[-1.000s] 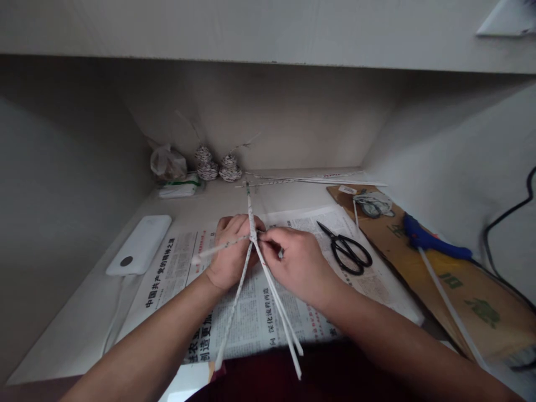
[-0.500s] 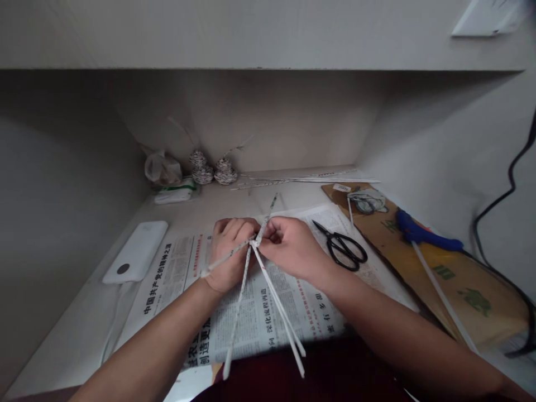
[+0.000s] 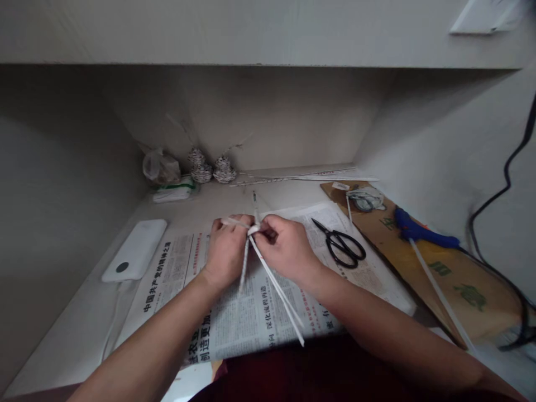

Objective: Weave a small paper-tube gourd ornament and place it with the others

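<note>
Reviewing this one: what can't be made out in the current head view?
Head view:
Left hand: fingertips hidden behind the hand itself.
Paper strip across it: tip blurred.
Newspaper: small print too tiny.
Plastic bag: contents obscured by cloudy film.
White panel: cut off by top edge.

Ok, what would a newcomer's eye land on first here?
Probably the left hand and right hand at mid-picture, holding pale strips that fan out above the newspaper. Next, perhaps, the bright blue tool on the brown cardboard at the picture's right, then the black scissors on the newspaper.
</note>
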`<state>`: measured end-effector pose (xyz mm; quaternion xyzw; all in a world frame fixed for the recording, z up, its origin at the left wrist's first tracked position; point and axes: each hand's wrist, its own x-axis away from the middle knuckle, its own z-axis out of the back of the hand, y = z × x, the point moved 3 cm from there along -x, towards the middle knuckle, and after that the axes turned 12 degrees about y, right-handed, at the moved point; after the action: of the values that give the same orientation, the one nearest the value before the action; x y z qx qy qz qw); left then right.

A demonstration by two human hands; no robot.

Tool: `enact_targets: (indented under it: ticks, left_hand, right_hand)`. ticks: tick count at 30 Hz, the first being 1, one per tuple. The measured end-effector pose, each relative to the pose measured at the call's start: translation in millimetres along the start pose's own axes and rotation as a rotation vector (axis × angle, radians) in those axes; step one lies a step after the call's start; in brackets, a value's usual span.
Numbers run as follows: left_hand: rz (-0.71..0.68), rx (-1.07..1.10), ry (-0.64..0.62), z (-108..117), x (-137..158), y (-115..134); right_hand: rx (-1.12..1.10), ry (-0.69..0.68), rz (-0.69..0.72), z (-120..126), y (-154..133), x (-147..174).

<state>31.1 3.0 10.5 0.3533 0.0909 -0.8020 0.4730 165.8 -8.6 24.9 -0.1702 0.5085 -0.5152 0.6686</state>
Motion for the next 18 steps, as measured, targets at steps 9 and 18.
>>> enact_targets:
  ticks: [9, 18]
  left_hand:
    - [0.066, 0.313, 0.096, -6.7, -0.5, -4.6]
    - [0.130, 0.342, 0.037, -8.0, 0.1, 1.5]
  right_hand:
    - [-0.025, -0.238, 0.048, 15.6, -5.1, -9.3]
    - [0.272, -0.378, 0.254, 16.0, -18.9, -11.0]
